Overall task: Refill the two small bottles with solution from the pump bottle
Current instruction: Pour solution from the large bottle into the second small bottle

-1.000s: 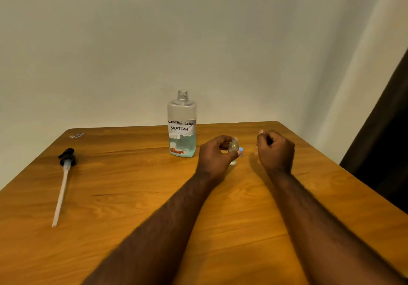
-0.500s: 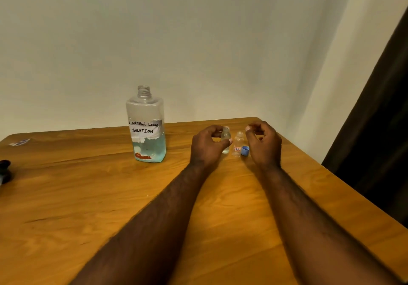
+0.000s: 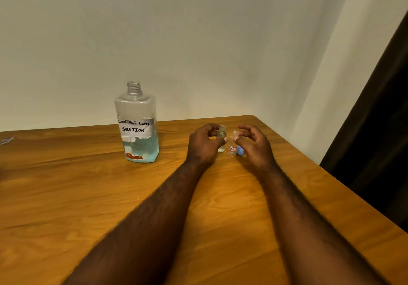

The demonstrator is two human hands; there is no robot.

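A large clear bottle [image 3: 138,128] labelled "contact lens solution" stands uncapped on the wooden table [image 3: 88,196], with blue liquid in its lower part. To its right stand two small clear bottles, both uncapped. My left hand [image 3: 204,144] holds the left small bottle [image 3: 221,138] between thumb and fingers. The right small bottle [image 3: 232,146], with a small label, stands upright beside it. My right hand [image 3: 254,144] hovers next to that bottle with loosely curled fingers, thumb tip near it, holding nothing. A blue cap [image 3: 240,150] lies behind my right thumb.
The table's right edge [image 3: 331,174] drops off close to my right arm, with a dark curtain [image 3: 379,130] beyond. A wall stands right behind the table. A small scrap [image 3: 6,140] lies at the far left.
The view has swung right, so the pump head left the frame. My right hand has loosened from a closed pinch and its fingers have spread beside the right small bottle. My left hand keeps its hold.
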